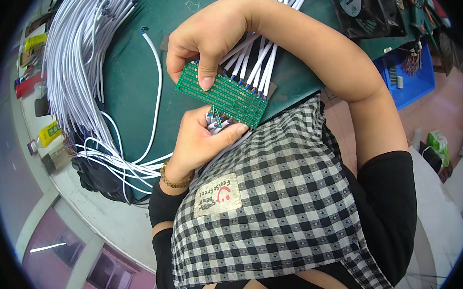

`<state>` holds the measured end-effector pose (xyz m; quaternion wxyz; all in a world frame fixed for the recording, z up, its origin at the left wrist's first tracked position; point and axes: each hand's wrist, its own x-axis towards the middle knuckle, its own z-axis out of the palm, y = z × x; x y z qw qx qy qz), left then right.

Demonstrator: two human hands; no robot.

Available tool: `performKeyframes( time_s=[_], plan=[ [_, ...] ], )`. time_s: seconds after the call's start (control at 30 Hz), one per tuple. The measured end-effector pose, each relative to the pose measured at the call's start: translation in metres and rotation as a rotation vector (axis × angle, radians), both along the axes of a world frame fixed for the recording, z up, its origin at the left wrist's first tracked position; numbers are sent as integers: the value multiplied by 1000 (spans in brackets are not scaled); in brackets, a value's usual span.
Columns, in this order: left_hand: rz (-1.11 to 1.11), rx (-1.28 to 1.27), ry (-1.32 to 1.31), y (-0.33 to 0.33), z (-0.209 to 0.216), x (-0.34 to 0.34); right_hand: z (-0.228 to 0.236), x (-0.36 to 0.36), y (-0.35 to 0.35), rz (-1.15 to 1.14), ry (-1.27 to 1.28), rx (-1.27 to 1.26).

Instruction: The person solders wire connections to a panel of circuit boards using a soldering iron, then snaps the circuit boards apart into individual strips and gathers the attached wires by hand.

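Observation:
A green circuit board panel (216, 95) is held tilted at the near edge of the table, with rows of small pads. My right hand (210, 38) grips it at its far left part, thumb pressed flat on top and fingers curled behind. White cables (264, 64) with blue and brown wire ends meet the panel's far edge. Below the panel, my left hand (202, 138) is closed around several white cable ends (219, 125), one with a small green board piece (218, 117). The left thumb reaches to the panel's near edge.
A thick bundle of white cables (75, 63) covers the left of the green table (134, 87). One loose cable (158, 85) curves beside it. A black fan (360, 7) stands at the far right. A blue bin (409, 83) sits lower on the right.

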<state>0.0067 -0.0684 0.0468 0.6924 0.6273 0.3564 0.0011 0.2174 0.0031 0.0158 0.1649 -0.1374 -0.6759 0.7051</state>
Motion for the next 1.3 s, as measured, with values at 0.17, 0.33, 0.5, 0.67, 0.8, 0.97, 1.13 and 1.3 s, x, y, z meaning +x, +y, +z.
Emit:
performKeyframes(
  time_s=[0.17, 0.33, 0.5, 0.67, 0.8, 0.97, 1.13, 1.3],
  plan=[
    [33, -43, 19, -6, -8, -2, 2, 1, 4, 75, 21, 23],
    [-78, 81, -130, 2, 6, -2, 27, 8, -4, -43, 110, -21],
    [-94, 237, -318, 14, 30, -4, 59, 30, -7, -320, 54, 190],
    [54, 208, -529, 24, 45, -20, 76, 31, -17, -780, 81, 957],
    [153, 144, -653, 33, 56, -13, 105, 31, -46, -504, -101, 1147],
    [459, -26, -703, 38, 47, -25, 88, 19, -53, -515, -282, 1055],
    [446, -140, -765, 72, 81, -42, 61, 5, -59, -687, 57, 667],
    [460, 113, -611, 90, 99, -2, 48, -71, -49, -703, 631, 113]
  ],
)
